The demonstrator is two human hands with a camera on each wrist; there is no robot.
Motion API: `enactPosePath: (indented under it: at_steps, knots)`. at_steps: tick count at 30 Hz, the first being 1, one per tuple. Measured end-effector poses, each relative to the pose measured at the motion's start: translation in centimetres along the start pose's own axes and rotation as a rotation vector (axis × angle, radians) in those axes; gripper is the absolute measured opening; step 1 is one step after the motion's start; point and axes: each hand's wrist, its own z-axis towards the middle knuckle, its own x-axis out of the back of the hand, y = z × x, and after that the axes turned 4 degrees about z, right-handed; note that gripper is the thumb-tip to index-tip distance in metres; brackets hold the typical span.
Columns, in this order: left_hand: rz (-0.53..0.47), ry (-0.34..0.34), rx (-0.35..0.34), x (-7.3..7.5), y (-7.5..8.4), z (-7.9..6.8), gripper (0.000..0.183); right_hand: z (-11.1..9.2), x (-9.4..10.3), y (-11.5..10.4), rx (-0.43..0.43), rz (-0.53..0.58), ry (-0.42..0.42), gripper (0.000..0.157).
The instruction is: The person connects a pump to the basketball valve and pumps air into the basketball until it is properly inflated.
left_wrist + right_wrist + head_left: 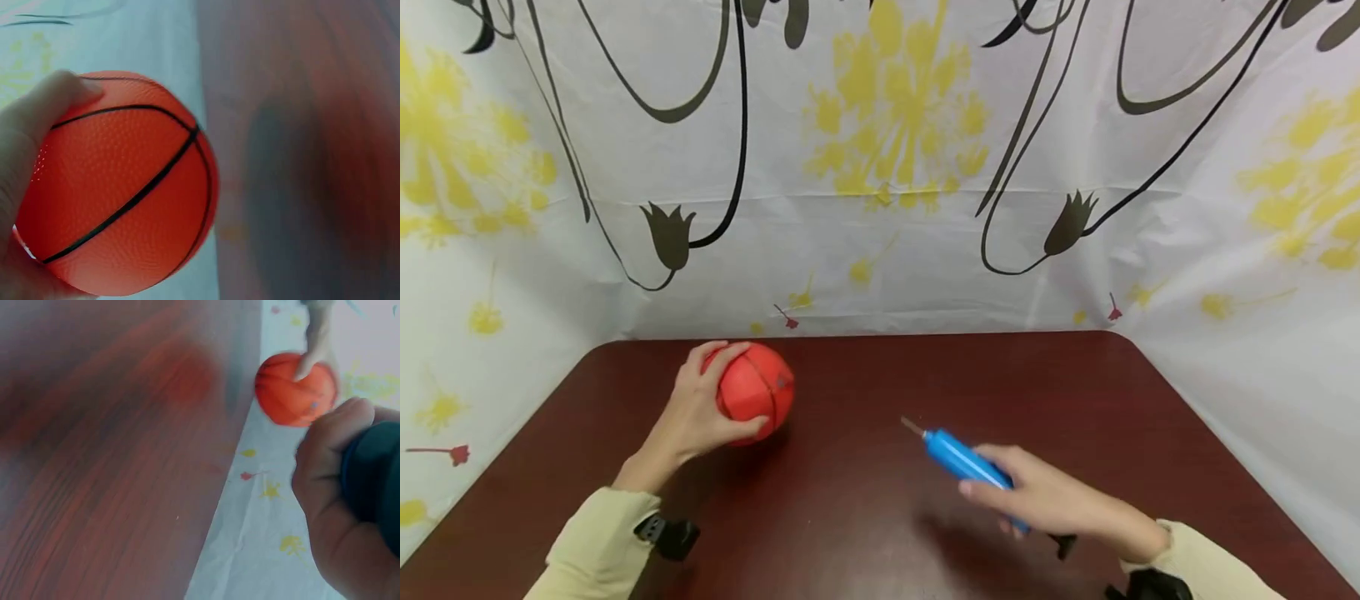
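Note:
My left hand (700, 412) grips a small orange-red basketball (758, 387) with black seams, thumb low on the near side and fingers over its top left. In the left wrist view the ball (125, 187) fills much of the frame, held off the table. My right hand (1048, 493) holds a blue ball pump (962, 458), fingers wrapped around its barrel. A thin metal needle (913, 427) sticks out of the pump's front end and points up and left, apart from the ball. The pump's dark rear end (378, 481) shows close up in the right wrist view.
Under both hands lies a dark reddish-brown table (842, 517) with rounded far corners. A white cloth (865, 283) printed with yellow flowers and dark stems hangs behind it and along both sides. Dark wrist cameras (676, 540) sit at the sleeves.

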Motion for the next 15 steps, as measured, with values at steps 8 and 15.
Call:
enactPosePath:
  at_steps: [8, 15]
  knots:
    - [-0.119, -0.184, 0.065, -3.1, 2.6, 1.8, 0.082, 3.8, 0.7, 2.0, -0.038, 0.107, 0.146, 0.04]
    - [-0.099, -0.226, -0.029, -5.7, 3.1, 3.3, 0.081, 5.3, 1.4, 4.7, -0.105, 0.093, 0.255, 0.046]
